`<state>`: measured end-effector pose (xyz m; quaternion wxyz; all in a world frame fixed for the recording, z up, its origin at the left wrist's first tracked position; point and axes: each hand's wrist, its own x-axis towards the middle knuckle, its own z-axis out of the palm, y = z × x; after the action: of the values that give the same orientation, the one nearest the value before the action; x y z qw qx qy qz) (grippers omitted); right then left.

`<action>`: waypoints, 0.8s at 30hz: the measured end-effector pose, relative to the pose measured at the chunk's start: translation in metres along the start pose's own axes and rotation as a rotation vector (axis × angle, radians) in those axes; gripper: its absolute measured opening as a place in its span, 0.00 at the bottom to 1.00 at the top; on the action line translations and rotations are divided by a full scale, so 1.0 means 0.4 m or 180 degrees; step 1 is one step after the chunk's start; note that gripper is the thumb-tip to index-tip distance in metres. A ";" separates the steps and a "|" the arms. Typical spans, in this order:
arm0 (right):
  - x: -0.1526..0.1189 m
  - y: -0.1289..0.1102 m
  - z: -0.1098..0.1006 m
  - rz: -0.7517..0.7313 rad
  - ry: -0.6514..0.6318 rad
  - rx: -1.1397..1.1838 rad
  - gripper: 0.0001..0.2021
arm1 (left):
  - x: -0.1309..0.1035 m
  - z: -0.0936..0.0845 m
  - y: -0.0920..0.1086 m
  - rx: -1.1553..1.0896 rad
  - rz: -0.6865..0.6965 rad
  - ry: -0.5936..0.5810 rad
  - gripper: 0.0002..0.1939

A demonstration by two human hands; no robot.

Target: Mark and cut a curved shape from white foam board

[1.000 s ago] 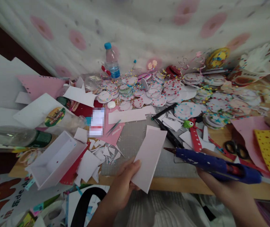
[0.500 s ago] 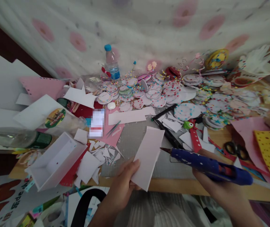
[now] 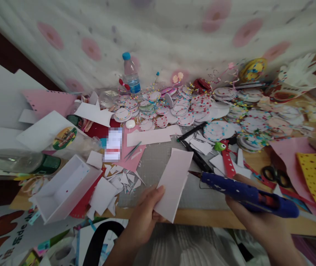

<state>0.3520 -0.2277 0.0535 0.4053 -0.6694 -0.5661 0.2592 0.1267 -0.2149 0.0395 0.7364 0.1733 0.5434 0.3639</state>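
Observation:
My left hand (image 3: 147, 207) grips a pale rectangular foam board piece (image 3: 173, 184) by its lower left edge, thumb on top, fingers underneath. The piece is tilted above the grey cutting mat (image 3: 149, 159). In my right hand (image 3: 243, 207) is a blue hot glue gun (image 3: 230, 186), with a white glue stick (image 3: 315, 220) coming out of its back end. The gun's dark nozzle points left, right by the board's right edge; whether it touches cannot be made out. Some of my right fingers are hidden behind the gun.
Many decorated paper discs (image 3: 180, 111) are heaped at the back beside a water bottle (image 3: 131, 74). An open white box (image 3: 64, 188) and paper scraps (image 3: 124, 179) lie left, with tweezers (image 3: 133, 150) near a phone (image 3: 113, 144). Black scissors (image 3: 276, 176) rest at the right.
Hardly anything differs. The glue gun has shifted very slightly right, and the board piece in my left hand has barely moved.

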 end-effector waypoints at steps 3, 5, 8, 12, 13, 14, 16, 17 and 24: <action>0.001 -0.001 -0.001 -0.0017 -0.0027 -0.0024 0.11 | 0.001 0.002 0.001 -0.0104 -0.0069 0.0017 0.25; 0.000 -0.004 0.000 -0.0032 -0.0071 -0.0010 0.11 | 0.000 0.004 0.003 -0.0152 -0.0090 0.0063 0.26; -0.004 -0.010 0.004 -0.0078 -0.0047 0.0016 0.09 | -0.001 0.005 0.005 -0.0184 -0.0141 0.0088 0.26; -0.009 -0.015 0.010 -0.0084 -0.0018 0.0039 0.09 | 0.002 0.005 0.005 -0.0250 -0.0116 0.0001 0.24; -0.009 -0.015 0.010 -0.0085 -0.0027 0.0039 0.09 | 0.003 0.004 0.004 -0.0278 -0.0103 -0.0078 0.23; -0.009 -0.015 0.010 -0.0086 -0.0044 0.0043 0.09 | 0.005 0.004 0.003 -0.0303 -0.0088 -0.0170 0.22; -0.009 -0.015 0.010 -0.0080 -0.0097 0.0051 0.09 | 0.007 0.003 0.002 -0.0339 -0.0067 -0.0330 0.21; -0.009 -0.016 0.009 -0.0072 -0.0122 0.0045 0.10 | 0.008 0.003 0.002 -0.0358 -0.0065 -0.0366 0.21; -0.012 -0.021 0.012 -0.0071 -0.0180 0.0047 0.10 | 0.010 0.010 0.013 -0.0265 -0.0142 -0.0150 0.24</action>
<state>0.3424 -0.2310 0.0573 0.3969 -0.6524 -0.5828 0.2778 0.1292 -0.2077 0.0417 0.7635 0.1388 0.5140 0.3655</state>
